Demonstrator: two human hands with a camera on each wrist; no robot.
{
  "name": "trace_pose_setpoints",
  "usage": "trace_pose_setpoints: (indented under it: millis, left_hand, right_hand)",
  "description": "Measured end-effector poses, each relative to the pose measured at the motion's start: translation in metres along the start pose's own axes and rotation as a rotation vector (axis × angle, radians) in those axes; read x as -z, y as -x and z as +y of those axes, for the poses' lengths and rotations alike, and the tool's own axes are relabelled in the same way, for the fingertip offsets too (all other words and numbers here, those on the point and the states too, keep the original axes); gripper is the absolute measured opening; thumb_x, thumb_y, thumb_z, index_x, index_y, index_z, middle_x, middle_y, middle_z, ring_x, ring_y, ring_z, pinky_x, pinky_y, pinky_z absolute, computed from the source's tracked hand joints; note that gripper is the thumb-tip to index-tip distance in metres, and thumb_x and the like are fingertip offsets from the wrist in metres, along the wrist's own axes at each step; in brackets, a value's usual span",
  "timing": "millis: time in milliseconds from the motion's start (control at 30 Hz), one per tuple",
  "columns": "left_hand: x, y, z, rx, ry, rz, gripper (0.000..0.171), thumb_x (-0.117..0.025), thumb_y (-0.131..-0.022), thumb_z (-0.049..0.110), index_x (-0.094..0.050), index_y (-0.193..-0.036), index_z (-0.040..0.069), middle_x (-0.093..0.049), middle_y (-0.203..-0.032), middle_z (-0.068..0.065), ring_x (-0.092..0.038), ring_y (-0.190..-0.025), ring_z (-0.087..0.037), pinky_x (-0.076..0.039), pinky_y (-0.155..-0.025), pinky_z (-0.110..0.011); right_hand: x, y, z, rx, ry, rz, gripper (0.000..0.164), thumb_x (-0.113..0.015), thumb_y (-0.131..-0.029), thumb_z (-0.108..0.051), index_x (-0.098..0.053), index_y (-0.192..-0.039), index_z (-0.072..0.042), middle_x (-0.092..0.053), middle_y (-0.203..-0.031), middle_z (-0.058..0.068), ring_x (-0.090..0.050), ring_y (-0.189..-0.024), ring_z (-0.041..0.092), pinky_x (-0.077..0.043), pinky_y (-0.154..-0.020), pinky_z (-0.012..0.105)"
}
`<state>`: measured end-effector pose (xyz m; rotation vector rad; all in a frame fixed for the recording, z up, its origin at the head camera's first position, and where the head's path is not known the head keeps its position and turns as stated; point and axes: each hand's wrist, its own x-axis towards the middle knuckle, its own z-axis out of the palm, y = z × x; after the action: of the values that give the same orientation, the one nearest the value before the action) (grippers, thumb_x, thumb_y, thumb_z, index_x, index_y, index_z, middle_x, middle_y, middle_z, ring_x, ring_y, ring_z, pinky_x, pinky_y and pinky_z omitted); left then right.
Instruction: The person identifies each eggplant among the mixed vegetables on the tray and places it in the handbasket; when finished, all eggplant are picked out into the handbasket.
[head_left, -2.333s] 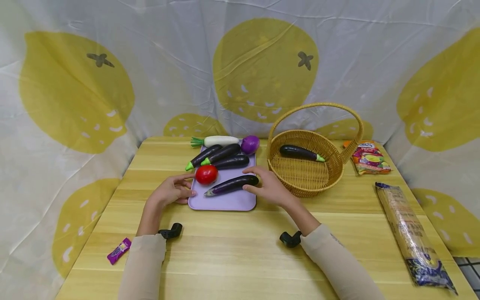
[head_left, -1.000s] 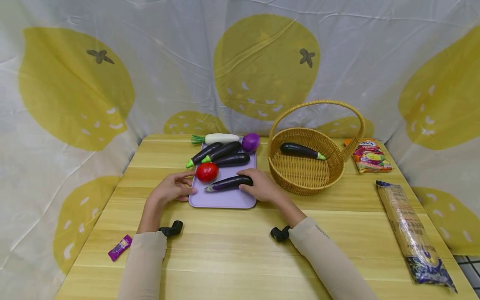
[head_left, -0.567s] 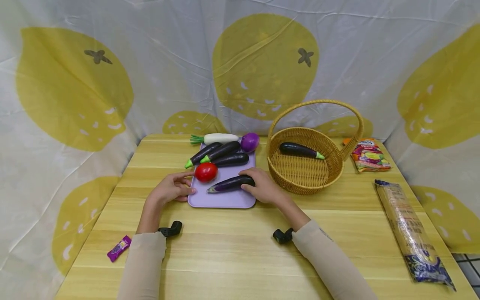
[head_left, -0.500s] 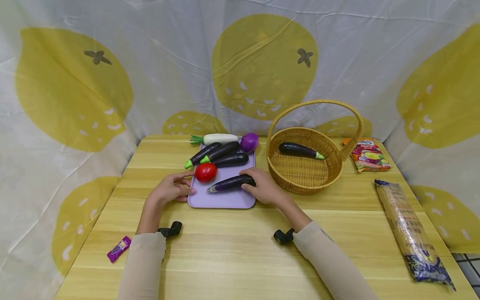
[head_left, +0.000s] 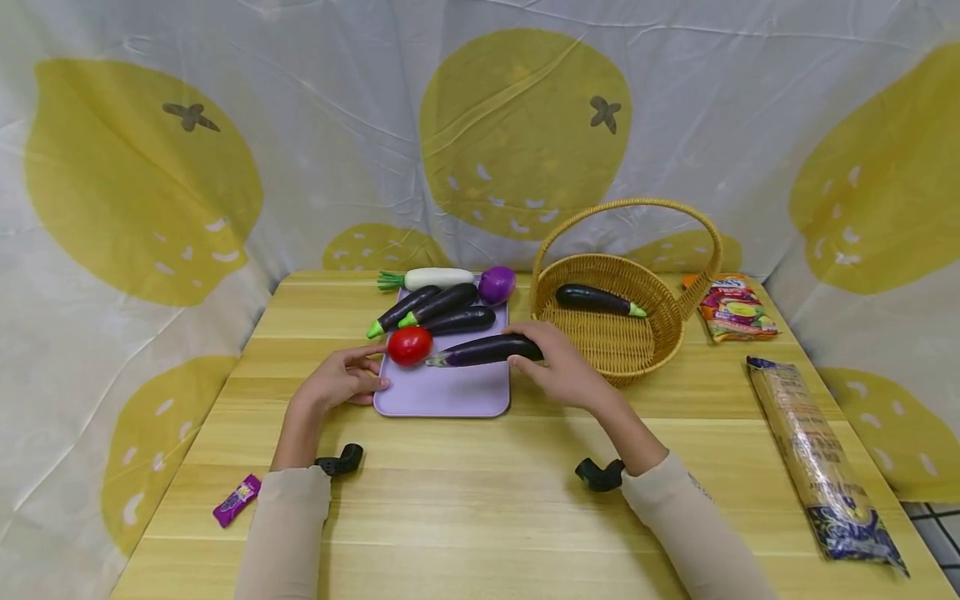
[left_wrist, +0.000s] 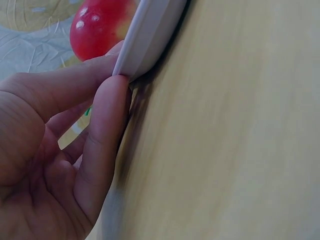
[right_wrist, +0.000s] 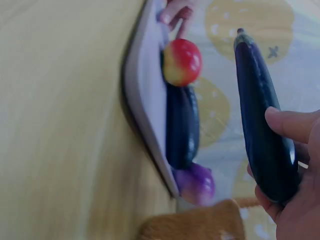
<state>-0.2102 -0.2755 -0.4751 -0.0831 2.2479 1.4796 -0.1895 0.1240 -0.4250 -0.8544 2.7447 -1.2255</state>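
Observation:
My right hand [head_left: 558, 367] grips a dark purple eggplant [head_left: 483, 351] by its thick end, thumb on one side and fingers round the other. The right wrist view shows this eggplant [right_wrist: 262, 115] raised off the lilac tray [head_left: 450, 398], its stem end pointing away from the hand. My left hand [head_left: 341, 379] is at the tray's left edge; up close, thumb and index finger [left_wrist: 75, 82] pinch the rim. Beside that index finger sits a red tomato [head_left: 409, 346]. Behind it on the tray lie three more eggplants [head_left: 450, 303], overlapping one another.
A white radish [head_left: 438, 279] and a purple onion [head_left: 497, 285] lie at the tray's back edge. Right of the tray stands a handled wicker basket [head_left: 611, 350] containing an eggplant [head_left: 596, 300]. Further right are a snack bag [head_left: 738, 308] and a long noodle-like packet [head_left: 821, 458]. A small purple packet [head_left: 237, 500] lies front left.
My right hand closed round the eggplant's thick end, then lifted it from the tray and moved it right towards the basket. My left hand stays at the tray's edge.

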Motion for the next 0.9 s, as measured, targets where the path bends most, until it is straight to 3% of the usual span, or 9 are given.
trace_pose_setpoints:
  millis: [167,367,500,700,900]
  left_hand:
    - [0.0,0.0,-0.001,0.002,0.0,0.0,0.072,-0.082,-0.089,0.015,-0.051,-0.153,0.019,-0.054,-0.121,-0.013,-0.064,-0.084,-0.018,-0.064,-0.074,-0.03]
    - [0.0,-0.001,0.0,-0.004,0.022,0.001,0.072,-0.081,-0.09,0.013,-0.049,-0.154,0.019,-0.054,-0.123,-0.014,-0.064,-0.085,-0.017,-0.064,-0.073,-0.03]
    - [0.0,0.0,0.001,-0.01,0.022,0.0,0.072,-0.081,-0.09,0.013,-0.049,-0.154,0.018,-0.054,-0.124,-0.015,-0.064,-0.085,-0.017,-0.064,-0.073,-0.029]
    - [0.0,0.001,0.0,-0.003,0.017,-0.002,0.072,-0.08,-0.09,0.013,-0.048,-0.154,0.018,-0.054,-0.124,-0.015,-0.064,-0.084,-0.017,-0.064,-0.073,-0.029]
    - [-0.001,0.001,0.001,-0.009,0.022,-0.008,0.073,-0.081,-0.09,0.013,-0.048,-0.155,0.018,-0.053,-0.125,-0.015,-0.064,-0.085,-0.017,-0.064,-0.074,-0.03]
  right_hand:
    - [0.022,0.01,0.004,0.028,0.008,0.072,0.036,-0.066,-0.102,-0.021,-0.061,-0.137,-0.013,-0.062,-0.136,0.009,-0.053,-0.131,0.029,-0.041,-0.114,0.052]
    - [0.048,0.028,0.016,0.001,0.008,0.135,0.039,-0.068,-0.101,-0.02,-0.059,-0.138,-0.015,-0.058,-0.142,0.01,-0.052,-0.133,0.032,-0.041,-0.112,0.055]
    - [0.064,0.04,0.029,-0.049,0.006,0.17,0.042,-0.067,-0.102,-0.022,-0.057,-0.142,-0.015,-0.056,-0.146,0.013,-0.055,-0.129,0.035,-0.046,-0.104,0.056]
    - [0.083,0.049,0.06,-0.18,-0.018,0.209,0.045,-0.063,-0.104,-0.028,-0.054,-0.147,-0.018,-0.054,-0.148,0.017,-0.062,-0.112,0.034,-0.051,-0.087,0.044]
    - [0.097,0.046,0.083,-0.256,0.023,0.22,0.046,-0.061,-0.105,-0.026,-0.051,-0.148,-0.011,-0.053,-0.145,0.024,-0.058,-0.117,0.042,-0.047,-0.092,0.052]
